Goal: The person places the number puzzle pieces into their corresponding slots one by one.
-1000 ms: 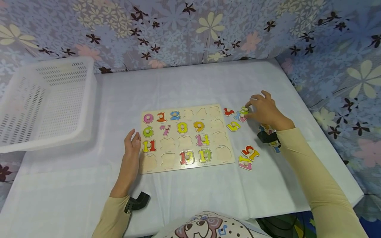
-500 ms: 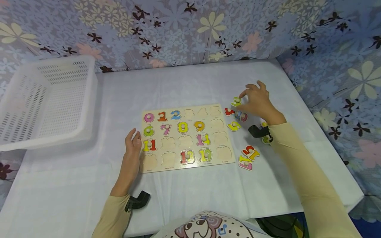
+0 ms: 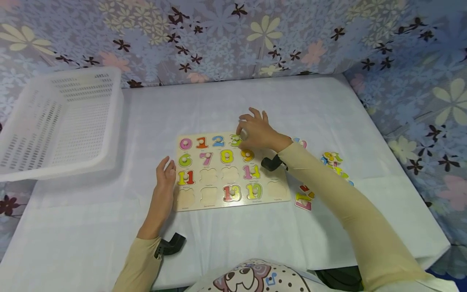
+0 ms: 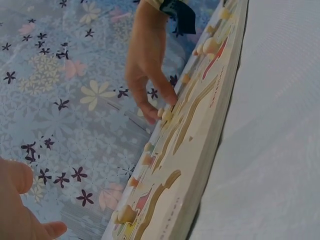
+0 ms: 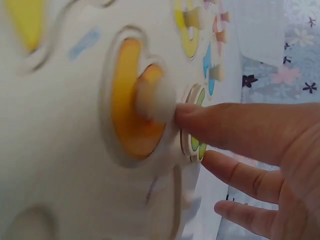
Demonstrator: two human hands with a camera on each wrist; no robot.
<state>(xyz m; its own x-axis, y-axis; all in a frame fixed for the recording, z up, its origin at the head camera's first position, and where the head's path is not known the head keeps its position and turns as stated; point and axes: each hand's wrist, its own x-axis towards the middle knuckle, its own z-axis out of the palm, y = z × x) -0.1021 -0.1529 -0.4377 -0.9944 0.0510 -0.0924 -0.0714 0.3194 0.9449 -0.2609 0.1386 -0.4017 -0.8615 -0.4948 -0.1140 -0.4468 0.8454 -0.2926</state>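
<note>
A wooden number puzzle board (image 3: 233, 205) lies on the table, with knobbed numbers in several recesses and other recesses bare. My right hand (image 3: 260, 134) is over its top row, pinching the green number 3 puzzle piece (image 3: 235, 140) between thumb and forefinger. In the right wrist view this green piece (image 5: 196, 142) is right at the board's surface, its knob hidden behind the thumb; beside it sits the orange 9 (image 5: 125, 100). My left hand (image 3: 165, 188) rests along the board's left edge, fingers relaxed, holding nothing.
Several loose number pieces (image 3: 333, 158) lie in a pile right of the board, partly behind the right sleeve. More pieces (image 3: 303, 202) lie near the lower right corner. A white plastic basket (image 3: 117, 121) stands at the left. Floral cloth hangs behind the table.
My right hand has carried the green 3 from the loose pieces on the right, leftward to the board's top row. The left hand stays at the board's left edge.
</note>
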